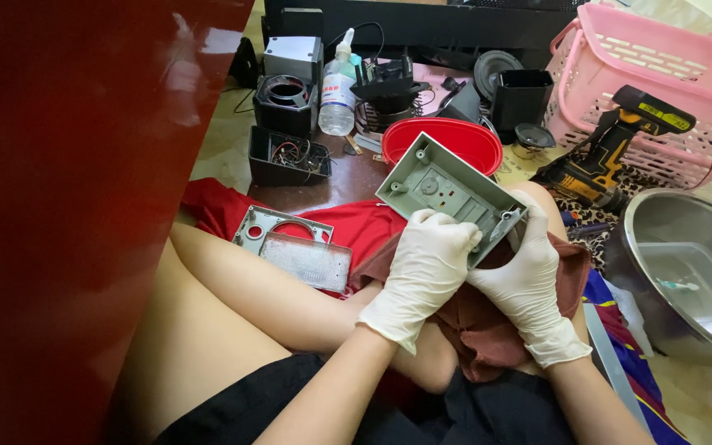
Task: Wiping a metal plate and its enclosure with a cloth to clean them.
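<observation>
Both my hands wear white gloves and grip a grey plastic housing panel (447,188) held tilted over my lap. My left hand (426,268) clasps its near edge from the left. On the near right corner my right hand (525,276) closes, with a brown-red rag (488,325) bunched under it. A grey frame with a mesh grille (294,247) lies on red cloth to the left of my hands.
A dark red glossy surface (67,198) fills the left. Ahead sit a red bowl (447,140), a clear squirt bottle (338,86), black speaker parts (288,103) and a black box of wires (288,156). On the right are a pink basket (661,74), a yellow-black drill (611,148) and a steel basin (686,272).
</observation>
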